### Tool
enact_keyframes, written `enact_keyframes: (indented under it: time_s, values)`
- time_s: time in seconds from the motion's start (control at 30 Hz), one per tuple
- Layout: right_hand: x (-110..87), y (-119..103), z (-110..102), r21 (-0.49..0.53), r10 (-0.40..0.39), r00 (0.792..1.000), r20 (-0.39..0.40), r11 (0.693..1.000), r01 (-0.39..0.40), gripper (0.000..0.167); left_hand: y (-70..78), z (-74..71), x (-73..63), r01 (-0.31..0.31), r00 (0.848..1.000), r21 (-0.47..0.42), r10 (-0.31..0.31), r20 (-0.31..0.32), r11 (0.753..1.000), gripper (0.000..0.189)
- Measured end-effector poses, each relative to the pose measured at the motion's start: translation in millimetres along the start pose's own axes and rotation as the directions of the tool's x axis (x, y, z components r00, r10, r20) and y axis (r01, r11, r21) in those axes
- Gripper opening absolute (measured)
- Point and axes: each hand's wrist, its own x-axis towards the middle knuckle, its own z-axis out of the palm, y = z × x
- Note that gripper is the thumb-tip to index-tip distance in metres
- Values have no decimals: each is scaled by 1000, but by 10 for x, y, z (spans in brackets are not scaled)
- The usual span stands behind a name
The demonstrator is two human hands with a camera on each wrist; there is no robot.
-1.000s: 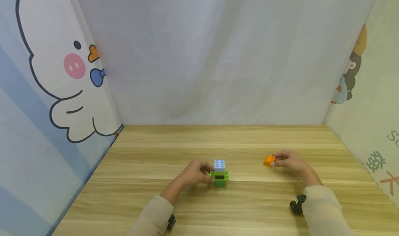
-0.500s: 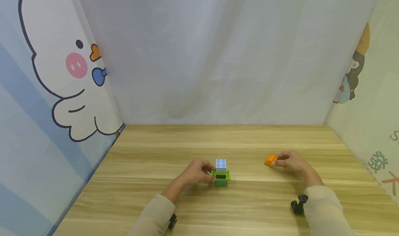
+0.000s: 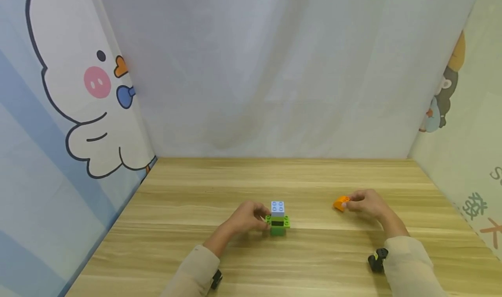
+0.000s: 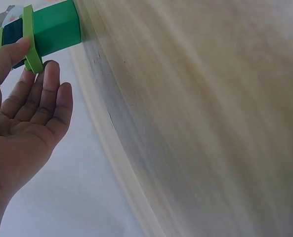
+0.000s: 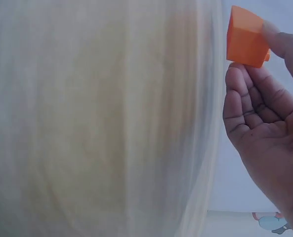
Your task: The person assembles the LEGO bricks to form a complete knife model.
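A stack of toy building bricks stands upright near the middle of the table. From the top it shows a light blue studded brick, lime green and dark parts, and a green brick at the bottom. My left hand pinches the left end of the stack's lime green plate between thumb and fingers. Off to the right, my right hand pinches an orange curved brick by its studded end. The orange brick is tilted; whether it touches the table I cannot tell.
The wood-grain table runs back to a pale curtain. Printed cloth walls flank it, with a white cartoon bird on the left. Small black wrist cameras are strapped at both sleeves, one near the right cuff.
The orange brick has turned and tilted slightly in my right hand during the first half second. My left hand keeps its hold on the stack, and the head view has shifted slightly.
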Motion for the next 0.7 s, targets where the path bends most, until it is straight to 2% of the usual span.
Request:
enact_keyframes:
  time_s: [0.33, 0.7]
  values:
    - [-1, -55, 15, -15, -85, 996, 1, 996, 85, 35, -2, -3, 5, 5, 1000, 3, -5, 4, 1000, 31]
    - [-7, -191, 64, -61, -133, 991, 5, 989, 133, 43, -23, 0, 6, -8, 1000, -6, 8, 2, 1000, 31]
